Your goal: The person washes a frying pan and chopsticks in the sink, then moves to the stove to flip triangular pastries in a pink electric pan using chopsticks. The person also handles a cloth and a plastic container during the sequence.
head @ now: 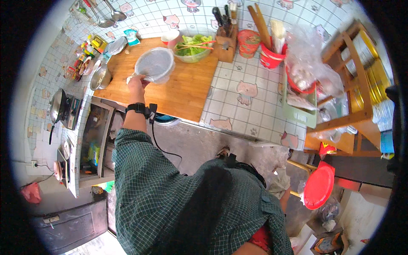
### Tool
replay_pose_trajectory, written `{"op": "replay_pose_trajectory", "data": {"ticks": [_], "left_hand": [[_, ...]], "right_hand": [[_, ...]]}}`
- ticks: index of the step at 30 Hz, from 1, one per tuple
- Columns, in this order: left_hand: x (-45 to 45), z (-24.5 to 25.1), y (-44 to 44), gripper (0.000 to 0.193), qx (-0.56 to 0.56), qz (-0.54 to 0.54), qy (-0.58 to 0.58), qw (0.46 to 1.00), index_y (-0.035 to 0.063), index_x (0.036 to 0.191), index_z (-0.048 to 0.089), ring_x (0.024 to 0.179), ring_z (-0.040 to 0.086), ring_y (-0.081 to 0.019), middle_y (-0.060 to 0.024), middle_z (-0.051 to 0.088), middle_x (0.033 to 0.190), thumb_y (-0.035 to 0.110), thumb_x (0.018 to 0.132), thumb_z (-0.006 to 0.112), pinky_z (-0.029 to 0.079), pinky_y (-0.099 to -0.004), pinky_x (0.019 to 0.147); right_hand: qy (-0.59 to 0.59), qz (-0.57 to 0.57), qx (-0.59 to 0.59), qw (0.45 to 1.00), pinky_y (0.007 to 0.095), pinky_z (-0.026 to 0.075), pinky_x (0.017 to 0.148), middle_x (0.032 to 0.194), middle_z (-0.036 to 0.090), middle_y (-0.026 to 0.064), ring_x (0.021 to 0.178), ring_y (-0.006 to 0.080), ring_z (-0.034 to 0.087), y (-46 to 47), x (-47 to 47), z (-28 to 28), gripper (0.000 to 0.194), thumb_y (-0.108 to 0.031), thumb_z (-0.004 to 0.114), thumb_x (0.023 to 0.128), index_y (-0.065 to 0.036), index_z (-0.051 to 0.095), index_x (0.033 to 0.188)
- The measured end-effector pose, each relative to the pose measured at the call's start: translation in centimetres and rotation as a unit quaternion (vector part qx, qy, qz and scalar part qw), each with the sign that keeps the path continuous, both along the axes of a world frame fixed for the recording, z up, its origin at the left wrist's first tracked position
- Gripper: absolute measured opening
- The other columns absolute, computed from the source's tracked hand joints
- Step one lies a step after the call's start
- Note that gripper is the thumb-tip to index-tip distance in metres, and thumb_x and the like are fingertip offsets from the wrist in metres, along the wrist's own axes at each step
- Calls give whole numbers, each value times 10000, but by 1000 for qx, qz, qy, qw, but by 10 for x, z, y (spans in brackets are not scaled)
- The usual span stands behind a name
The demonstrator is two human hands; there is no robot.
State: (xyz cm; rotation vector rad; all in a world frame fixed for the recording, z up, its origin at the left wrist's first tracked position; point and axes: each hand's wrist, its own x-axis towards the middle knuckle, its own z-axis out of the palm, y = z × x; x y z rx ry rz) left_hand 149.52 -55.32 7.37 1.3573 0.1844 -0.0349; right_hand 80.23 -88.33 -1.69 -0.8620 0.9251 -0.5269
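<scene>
My left hand (139, 81) reaches over the wooden board (181, 98) and grips the near rim of a round bowl covered with clear plastic film (155, 63). Under the film the contents look pale and cannot be made out. A small white scrap or cloth (129, 79) shows beside the thumb side of that hand. Behind the bowl stands a clear bowl of green lettuce leaves (195, 47) with orange chopsticks across it. A steel bowl (101, 77) sits at the board's left edge. My right hand is out of view; only a bit of forearm shows low on the right.
A knife block (225, 44), red containers (273, 55) and a green tray (299, 110) line the counter. Left are bottles (97, 43) and a wok (57, 106) on a portable stove. A red round lid or seat (319, 188) is at right. A cable (165, 153) hangs from my left wrist.
</scene>
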Motion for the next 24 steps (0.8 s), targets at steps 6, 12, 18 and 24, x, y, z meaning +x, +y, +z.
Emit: {"op": "replay_pose_trajectory", "data": {"ticks": [6, 12, 18, 24], "left_hand": [[115, -15, 14, 102, -37, 106, 63, 992, -91, 847, 537, 622, 630, -296, -178, 604, 739, -10, 786, 549, 568, -383, 570], [192, -70, 16, 185, 452, 56, -97, 885, -38, 955, 591, 717, 638, -268, -162, 649, 855, 42, 789, 609, 529, -376, 639], [265, -117, 5, 310, 698, 12, -197, 689, 75, 869, 666, 821, 638, -335, -175, 658, 850, 372, 785, 629, 503, -436, 666], [307, -95, -18, 388, 725, -99, -214, 647, 68, 938, 675, 755, 625, -382, -218, 638, 804, 420, 823, 560, 484, -472, 634]], "right_hand": [[29, -37, 23, 999, 367, 478, 831, 1113, 586, 84, 971, 245, 579, -9, 39, 10, 438, -399, 445, 906, -58, 523, 1169], [52, -96, 35, 993, 368, 482, 824, 1098, 593, 87, 962, 247, 583, -10, 44, 28, 423, -384, 451, 904, -52, 533, 1154], [62, -174, 52, 981, 368, 485, 817, 1083, 601, 89, 952, 248, 588, 9, 25, 43, 409, -369, 457, 903, -46, 543, 1140], [42, -235, 75, 968, 368, 488, 810, 1067, 609, 92, 943, 250, 593, 25, 11, 48, 395, -354, 464, 901, -41, 552, 1125]]}}
